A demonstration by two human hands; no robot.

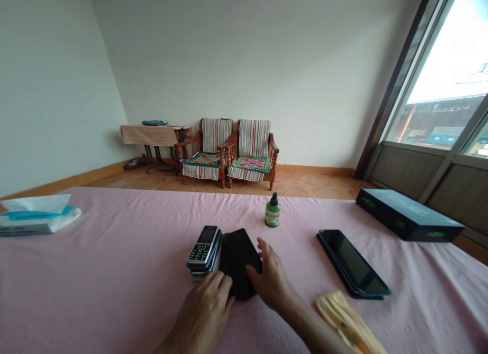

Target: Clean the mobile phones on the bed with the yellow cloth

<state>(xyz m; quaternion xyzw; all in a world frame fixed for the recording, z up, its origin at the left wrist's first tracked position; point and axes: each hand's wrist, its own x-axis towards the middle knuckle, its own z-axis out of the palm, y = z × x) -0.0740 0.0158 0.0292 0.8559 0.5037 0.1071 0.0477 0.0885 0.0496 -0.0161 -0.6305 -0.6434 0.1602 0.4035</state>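
Observation:
On the pink cloth (125, 272), a dark flat black phone (242, 257) lies in the middle, with a lengthwise crease like a flip case. My left hand (208, 306) has its fingers curled at the phone's lower left corner; its fingertips are partly hidden. My right hand (272, 278) is at the phone's right edge, thumb over the edge and fingers spread apart. Just left of the black phone is a stack of phones, topped by a silver keypad phone (205, 245). The stack's near end is close to my left knuckles.
A green bottle (272, 212) stands beyond my right hand. To the right lie stacked tablets (353, 262), a black box (407, 214) and a yellow cloth (346, 318). A tissue pack (38, 217) sits far left. Two wooden chairs (249, 138) stand against the wall.

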